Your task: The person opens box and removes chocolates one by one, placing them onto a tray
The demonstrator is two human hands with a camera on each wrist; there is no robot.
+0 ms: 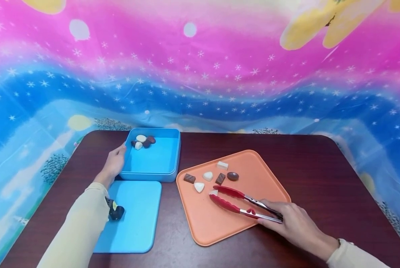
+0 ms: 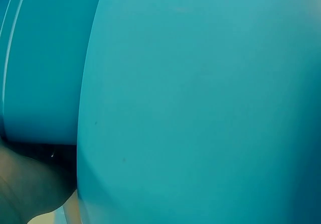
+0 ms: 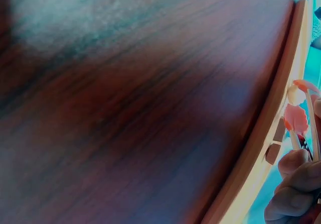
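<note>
Right hand (image 1: 295, 219) is clamped round the handles of red-tipped tongs (image 1: 226, 203). Tongs reach over the orange tray (image 1: 216, 225) on the bench (image 1: 287, 158), a white chocolate piece (image 1: 213, 192) between the tips, at the near side of the loose chocolates. Can't tell if it's squeezed or clear of the tray. Left hand (image 1: 114, 162) touches the left wall of the blue box (image 1: 156, 156); finger curl there is hidden, can't call the grip. Hands well apart. Blue lid (image 1: 136, 219) lies flat in front of the box.

Handling, my read: piece is light, firm, smooth; likely slips or pivots if caught by an edge, may chip or mark if pinched hard. Take it across its widest sides, low, with the scalloped tips level. Tongs: springy, light, best held well back on the metal arms, as now.

Views: head gives the layout, plus the light and dark pieces (image 1: 147, 143) in the box's far-left corner. Right wrist adds a low side look at tips and tray rim, fingers bunched on the handles. Left wrist is mostly blue plastic plus a bit of hand; no chocolates visible.
</note>
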